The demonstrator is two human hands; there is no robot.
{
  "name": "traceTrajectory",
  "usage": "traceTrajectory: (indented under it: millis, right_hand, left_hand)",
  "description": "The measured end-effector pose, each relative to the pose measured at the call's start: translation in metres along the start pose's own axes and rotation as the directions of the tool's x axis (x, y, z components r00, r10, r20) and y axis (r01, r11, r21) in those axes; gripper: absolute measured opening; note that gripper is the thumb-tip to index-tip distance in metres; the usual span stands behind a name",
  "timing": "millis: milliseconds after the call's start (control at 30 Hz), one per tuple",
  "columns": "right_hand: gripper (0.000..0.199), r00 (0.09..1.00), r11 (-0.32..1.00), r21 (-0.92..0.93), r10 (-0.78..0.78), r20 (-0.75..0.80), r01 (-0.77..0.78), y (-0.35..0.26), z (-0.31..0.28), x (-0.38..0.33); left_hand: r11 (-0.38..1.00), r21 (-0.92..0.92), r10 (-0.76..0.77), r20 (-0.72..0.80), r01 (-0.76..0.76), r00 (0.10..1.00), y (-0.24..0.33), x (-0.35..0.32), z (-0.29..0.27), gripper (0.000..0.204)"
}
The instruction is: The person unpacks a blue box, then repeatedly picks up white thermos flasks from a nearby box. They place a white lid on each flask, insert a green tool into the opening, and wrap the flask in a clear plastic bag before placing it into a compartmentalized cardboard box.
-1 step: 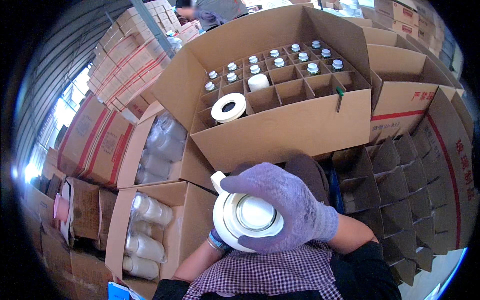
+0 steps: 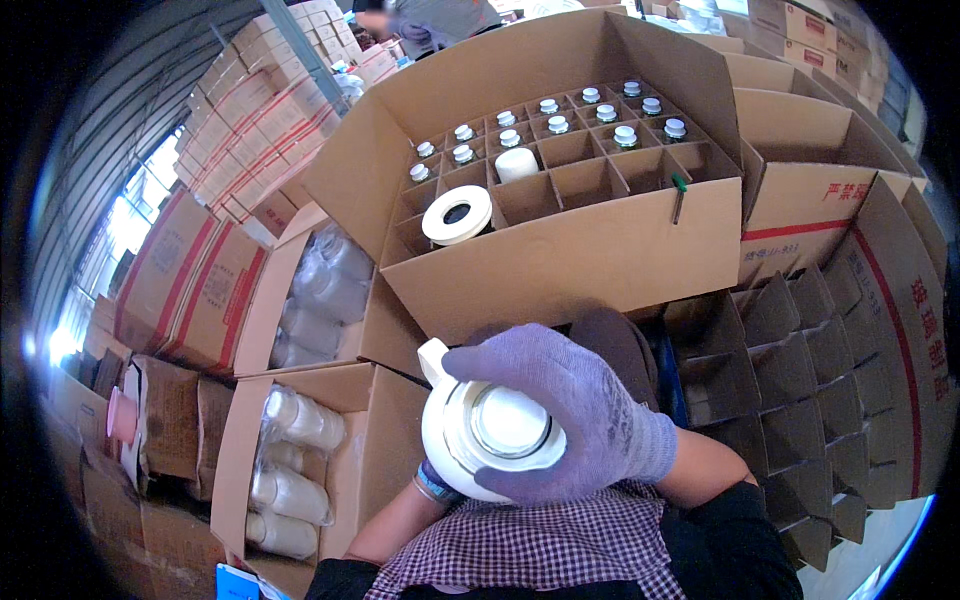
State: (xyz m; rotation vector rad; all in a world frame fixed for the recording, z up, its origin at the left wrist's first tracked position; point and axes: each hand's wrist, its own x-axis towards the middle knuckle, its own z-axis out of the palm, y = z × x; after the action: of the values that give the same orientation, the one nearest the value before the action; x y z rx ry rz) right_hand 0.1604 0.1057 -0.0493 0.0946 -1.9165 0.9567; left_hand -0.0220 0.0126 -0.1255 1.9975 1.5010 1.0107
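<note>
In my lap I have a white, round jug-like vessel [image 2: 455,450] with a clear or silvery ring around a white disc on top. A white handle-like piece sticks out at its upper left. My right hand [image 2: 570,410], in a grey-purple knit glove, is closed over the top, with thumb and fingers spread around the ring. My left hand [image 2: 441,478] is mostly hidden behind the vessel's lower left side; its fingers do not show, only a banded wrist. Ahead, an open carton [image 2: 560,255] with cardboard dividers holds several white-capped bottles [image 2: 557,126].
A white tape-like roll [image 2: 458,216] and a white cylinder [image 2: 516,165] rest on the dividers. A green-handled tool [image 2: 679,200] hangs at the carton's front edge. Wrapped white bottles [image 2: 295,500] lie in a left box. Empty dividers [image 2: 790,370] stand right. Another person [image 2: 445,22] is behind.
The vessel has shifted very slightly to the left under my right hand. The person behind has moved a little. Everything else looks the same.
</note>
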Motion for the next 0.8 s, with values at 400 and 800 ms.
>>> traceTrajectory:
  millis: [400, 800]
  right_hand:
    - [0.07, 0.998, 0.997, 0.056, -0.05, -0.024, 0.051, 0.005, 0.004, 0.004]
    - [0.074, 0.828, 0.982, 0.095, 0.188, -0.527, -0.163, 0.074, 0.011, 0.015]
  left_hand:
    - [0.999, 0.05, 0.002, -0.115, 0.003, 0.993, 0.002, -0.012, -0.01, 0.079]
    - [0.851, -0.508, -0.317, -0.29, 0.136, 0.903, -0.018, 0.0, -0.042, 0.088]
